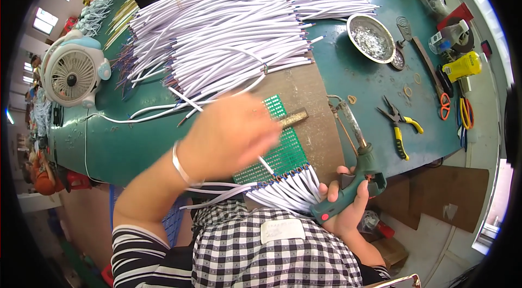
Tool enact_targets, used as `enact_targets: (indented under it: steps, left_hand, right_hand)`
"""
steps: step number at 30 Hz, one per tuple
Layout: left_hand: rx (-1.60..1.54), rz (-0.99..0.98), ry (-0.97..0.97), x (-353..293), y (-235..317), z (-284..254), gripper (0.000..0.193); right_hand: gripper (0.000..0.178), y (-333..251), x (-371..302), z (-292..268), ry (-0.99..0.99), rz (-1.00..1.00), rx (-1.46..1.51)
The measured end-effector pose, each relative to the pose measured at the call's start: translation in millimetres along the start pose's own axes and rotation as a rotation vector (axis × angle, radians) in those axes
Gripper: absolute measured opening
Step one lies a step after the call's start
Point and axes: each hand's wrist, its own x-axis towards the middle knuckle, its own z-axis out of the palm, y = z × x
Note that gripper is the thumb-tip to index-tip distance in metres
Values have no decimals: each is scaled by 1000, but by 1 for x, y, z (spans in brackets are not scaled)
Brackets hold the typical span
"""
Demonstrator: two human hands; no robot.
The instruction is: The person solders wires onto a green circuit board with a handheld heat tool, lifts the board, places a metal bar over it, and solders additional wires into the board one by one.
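Right hand [348,203] grips soldering gun [356,171]; left hand [231,135] pinches wire [265,164].

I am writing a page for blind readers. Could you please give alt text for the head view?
The left hand holds a white wire over a green perforated board, while the right hand grips a green soldering gun. Behind them, white wires are heaped on the green table.

A thin silver metal bangle [181,167] circles the left wrist; a black-and-white striped sleeve [136,252] covers the upper arm above a black-and-white checked cloth apron [261,255].
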Motion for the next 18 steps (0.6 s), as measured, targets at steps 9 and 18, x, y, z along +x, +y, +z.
enact_targets:
  steps: [9,18]
  left_hand:
    - [272,-251,205,121,-80,51,21]
    - [-939,62,664,195,-20,-86,10]
  right_hand:
    - [41,-5,-5,3,17,-40,-18]
    - [37,-16,-8,6,95,-113,-8]
